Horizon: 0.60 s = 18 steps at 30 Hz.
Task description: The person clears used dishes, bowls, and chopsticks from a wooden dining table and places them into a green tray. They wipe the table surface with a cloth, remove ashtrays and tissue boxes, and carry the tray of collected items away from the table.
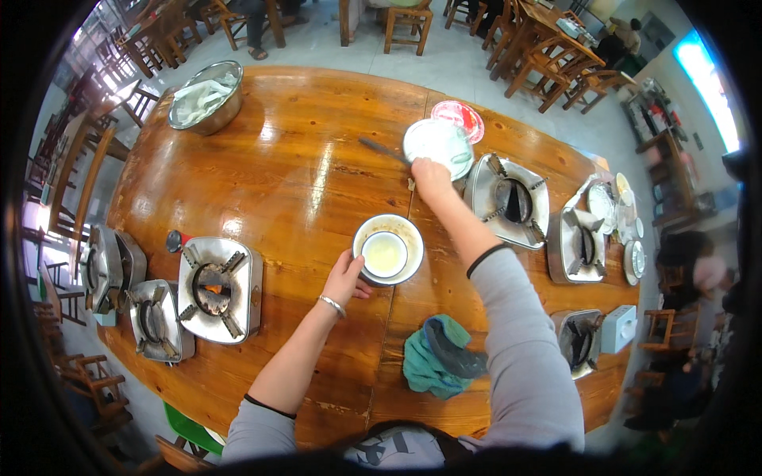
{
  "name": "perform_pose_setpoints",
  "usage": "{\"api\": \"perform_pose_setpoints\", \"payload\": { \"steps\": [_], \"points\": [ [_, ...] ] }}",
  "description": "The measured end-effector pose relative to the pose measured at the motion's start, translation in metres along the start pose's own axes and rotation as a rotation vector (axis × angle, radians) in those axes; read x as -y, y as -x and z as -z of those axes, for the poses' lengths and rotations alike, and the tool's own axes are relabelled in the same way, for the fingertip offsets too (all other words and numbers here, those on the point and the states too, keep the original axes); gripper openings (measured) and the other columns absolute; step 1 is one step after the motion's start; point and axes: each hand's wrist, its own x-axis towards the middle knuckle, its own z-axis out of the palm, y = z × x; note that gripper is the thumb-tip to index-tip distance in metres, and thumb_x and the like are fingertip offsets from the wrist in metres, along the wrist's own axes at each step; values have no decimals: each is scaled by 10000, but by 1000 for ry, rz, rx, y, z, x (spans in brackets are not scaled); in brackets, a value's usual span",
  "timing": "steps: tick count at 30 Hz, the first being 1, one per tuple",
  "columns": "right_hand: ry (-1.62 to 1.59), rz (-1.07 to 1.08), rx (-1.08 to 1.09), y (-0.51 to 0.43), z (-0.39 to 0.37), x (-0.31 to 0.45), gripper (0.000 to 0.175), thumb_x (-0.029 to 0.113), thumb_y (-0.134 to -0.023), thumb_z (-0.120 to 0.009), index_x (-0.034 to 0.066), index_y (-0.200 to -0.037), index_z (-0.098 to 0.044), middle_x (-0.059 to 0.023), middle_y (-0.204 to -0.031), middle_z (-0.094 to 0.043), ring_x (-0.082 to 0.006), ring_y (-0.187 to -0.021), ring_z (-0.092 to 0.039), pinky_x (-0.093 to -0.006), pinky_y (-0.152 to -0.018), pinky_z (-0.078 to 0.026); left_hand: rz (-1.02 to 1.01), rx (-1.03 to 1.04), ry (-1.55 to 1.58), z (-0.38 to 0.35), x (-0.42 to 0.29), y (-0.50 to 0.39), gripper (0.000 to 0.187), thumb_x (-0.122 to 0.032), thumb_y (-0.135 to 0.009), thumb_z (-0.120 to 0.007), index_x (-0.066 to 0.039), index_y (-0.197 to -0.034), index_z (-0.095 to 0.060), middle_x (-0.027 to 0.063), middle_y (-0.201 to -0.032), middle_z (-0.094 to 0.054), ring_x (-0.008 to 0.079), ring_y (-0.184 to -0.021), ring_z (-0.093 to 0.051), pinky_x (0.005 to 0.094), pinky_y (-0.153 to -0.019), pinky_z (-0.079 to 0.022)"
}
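Observation:
My left hand (347, 276), with a silver bangle at its wrist, grips the side of a white dark-rimmed bowl (362, 235). Nested in that bowl is a smaller white bowl (384, 254) holding pale yellowish liquid. My right hand (431, 177) reaches away from me to the near rim of a white plate (436, 143), its fingers curled and partly hidden. Touching or close beside this hand is the end of a dark, slim stick-like utensil (383, 150). Whether the hand holds the plate or the utensil I cannot tell. Beyond the plate, partly covered, lies a red-and-white round item (467, 119).
Portable gas stoves (253, 297) stand left, more stoves (539, 199) right. A metal basin (221, 116) with crumpled white material sits far left. A teal cloth (425, 369) lies near me. Stacked dishes (601, 205) and a tissue box (619, 328) are right. Wooden chairs (408, 24) surround the table (280, 178).

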Motion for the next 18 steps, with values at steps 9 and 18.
{"api": "perform_pose_setpoints", "payload": {
  "steps": [9, 18],
  "points": [
    [-252, 11, 138, 148, 71, 40, 65, 36, -727, -474, 34, -782, -440, -130, -738, -477, -297, -577, -567, -373, -499, -475, -166, -141, 12, -2, 27, 12, 475, -325, -847, -417, -71, -1229, -294, 125, -1014, -518, 214, -854, -544, 362, -626, -502],
    [-683, -161, 239, 272, 145, 68, 201, 180, -716, -597, 34, -837, -531, -150, -801, -547, -343, -719, -546, -396, -630, -450, -179, -45, -353, 39, 58, 75, 353, -95, -771, -464, -48, -1120, -435, 100, -936, -551, 198, -826, -552, 294, -595, -494]
  ]
}}
